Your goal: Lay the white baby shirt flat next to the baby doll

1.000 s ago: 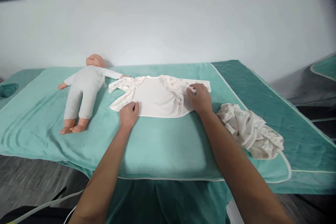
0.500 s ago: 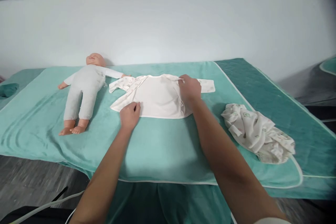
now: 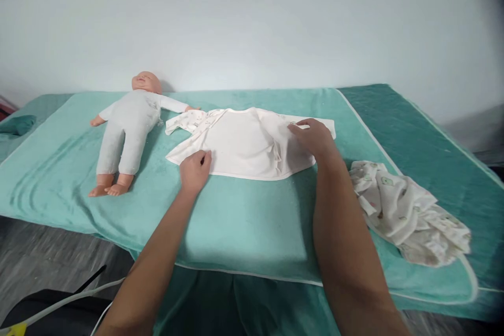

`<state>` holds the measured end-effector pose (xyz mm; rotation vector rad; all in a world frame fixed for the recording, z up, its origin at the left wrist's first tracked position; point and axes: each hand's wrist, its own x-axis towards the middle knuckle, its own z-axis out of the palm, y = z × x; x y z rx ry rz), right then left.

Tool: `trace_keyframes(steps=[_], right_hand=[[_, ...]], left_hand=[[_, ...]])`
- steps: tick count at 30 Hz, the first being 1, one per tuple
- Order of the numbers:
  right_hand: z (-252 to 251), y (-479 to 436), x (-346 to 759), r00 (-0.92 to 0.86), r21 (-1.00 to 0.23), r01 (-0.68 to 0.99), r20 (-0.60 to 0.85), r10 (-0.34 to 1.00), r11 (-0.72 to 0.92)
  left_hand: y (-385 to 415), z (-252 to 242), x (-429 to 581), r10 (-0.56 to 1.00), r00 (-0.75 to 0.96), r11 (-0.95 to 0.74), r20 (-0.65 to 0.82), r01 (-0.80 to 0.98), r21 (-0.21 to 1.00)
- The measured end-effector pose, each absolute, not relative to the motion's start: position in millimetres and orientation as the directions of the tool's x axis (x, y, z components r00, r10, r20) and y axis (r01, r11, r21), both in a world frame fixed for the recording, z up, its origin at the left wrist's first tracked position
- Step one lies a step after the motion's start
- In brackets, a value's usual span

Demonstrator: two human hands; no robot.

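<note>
A small white baby shirt (image 3: 242, 142) lies spread flat on a teal towel (image 3: 244, 220), sleeves out to both sides. My left hand (image 3: 194, 169) rests on the shirt's lower left hem, fingers loosely curled on the cloth. Resting flat on the shirt's right side near the sleeve is my right hand (image 3: 313, 136), fingers spread. A baby doll (image 3: 126, 128) in a pale grey suit lies on its back to the left of the shirt, one arm touching the shirt's left sleeve.
A crumpled white printed garment (image 3: 409, 210) lies at the towel's right edge. A darker teal cover (image 3: 413, 131) spreads beyond it. A white wall stands behind. A white cable (image 3: 59, 304) runs along the floor at lower left.
My right hand slid left across the shirt toward its collar, then back right to the sleeve side. My left hand stayed on the hem. The view shifted slightly.
</note>
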<state>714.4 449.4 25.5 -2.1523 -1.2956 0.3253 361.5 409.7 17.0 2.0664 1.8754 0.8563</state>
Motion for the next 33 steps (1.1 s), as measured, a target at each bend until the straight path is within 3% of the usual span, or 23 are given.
trace_keyframes(steps=[6,8,12,16,20,24,30,33], right_hand=[[35,413,703,0.638,-0.435,0.720,0.109,0.762,-0.541],[32,407,692,0.566,-0.403,0.792,0.202,0.799,-0.459],[17,403,663,0.259,-0.355,0.929,0.421,0.869,-0.105],[3,401,641,0.096,-0.301,0.953,0.283,0.954,-0.007],[-5,398,641,0.078,-0.290,0.957,0.188,0.979,-0.021],[-9,398,647,0.072,-0.351,0.936,0.236,0.969,0.016],[3,393,628,0.131,-0.571,0.800,0.468,0.874,0.186],[12,403,595,0.144,-0.731,0.647,0.397,0.906,0.218]], left_hand=[[409,14,358,0.953,0.025,-0.204,0.303,0.792,0.575],[410,11,357,0.940,0.010,-0.224,0.342,0.774,0.592],[414,2,354,0.845,-0.086,-0.322,0.527,0.705,0.632],[416,-2,345,0.759,-0.129,-0.390,0.638,0.695,0.604],[417,1,328,0.803,-0.104,-0.314,0.586,0.762,0.566],[425,8,308,0.883,-0.018,-0.223,0.468,0.862,0.456],[447,14,298,0.933,-0.069,-0.084,0.354,0.912,0.401],[457,14,299,0.929,-0.115,-0.045,0.352,0.908,0.417]])
